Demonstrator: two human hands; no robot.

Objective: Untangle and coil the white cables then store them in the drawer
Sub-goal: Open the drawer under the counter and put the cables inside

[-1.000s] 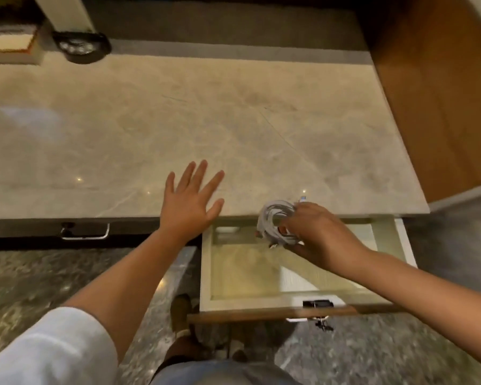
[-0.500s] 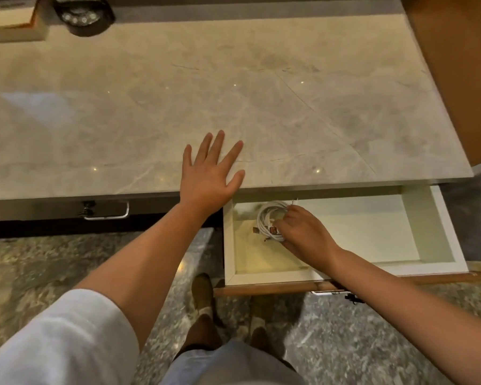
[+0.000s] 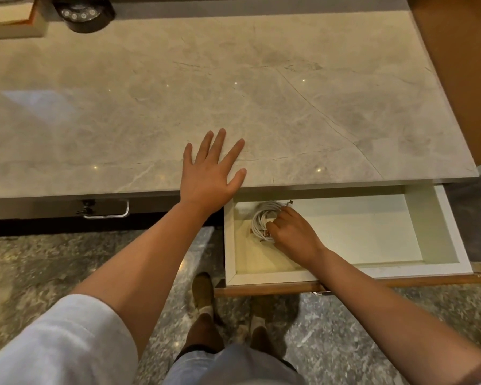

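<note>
A coiled white cable [image 3: 261, 220] lies at the back left of the open white drawer [image 3: 453, 229], under the desk's front edge. My right hand [image 3: 295, 234] is inside the drawer with its fingers closed on the coil's right side. My left hand [image 3: 211, 173] rests flat on the marble desk top [image 3: 233, 87], fingers spread, just left of the drawer and holding nothing.
A shut drawer with a metal handle [image 3: 106, 211] sits to the left. A black round device [image 3: 84, 12] and a box [image 3: 9, 18] stand at the desk's far left corner. A brown wooden panel [image 3: 461, 65] rises on the right. My feet stand on the stone floor below.
My right hand carried the coil from above the drawer's rim down to the drawer's back left floor. The left hand stayed flat on the desk.
</note>
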